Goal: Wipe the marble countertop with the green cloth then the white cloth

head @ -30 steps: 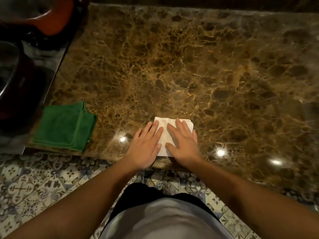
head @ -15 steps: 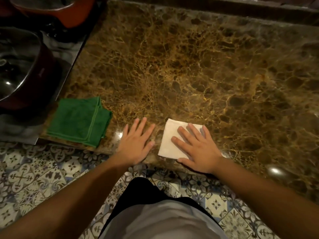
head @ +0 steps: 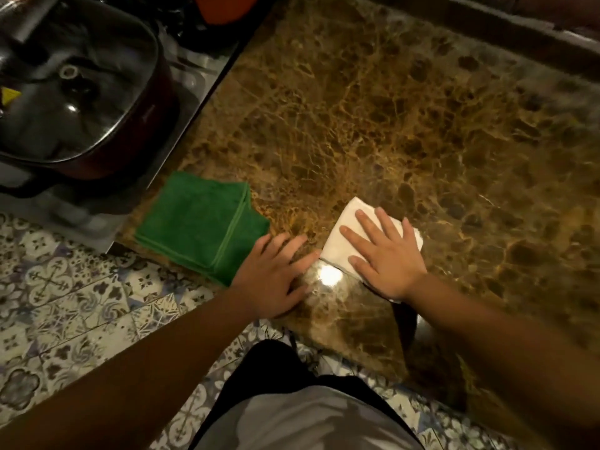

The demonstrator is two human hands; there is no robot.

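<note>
White cloth lies folded on the marble tabletop, under the flat, spread right hand. Left hand rests spread on the bare marble, just right of the folded green cloth at centre left.

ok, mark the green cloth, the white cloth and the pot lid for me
green cloth [head: 198, 222], head view, middle of the folded top layer.
white cloth [head: 341, 235], head view, bare left part beside the fingers.
pot lid [head: 69, 102], head view, glass near the knob.

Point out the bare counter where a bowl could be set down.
Bare marble countertop runs from beyond the white cloth to the back ledge and right edge. Crowded: the near-left corner, with the green cloth, left hand and right hand, and the lidded pot at left.
</note>
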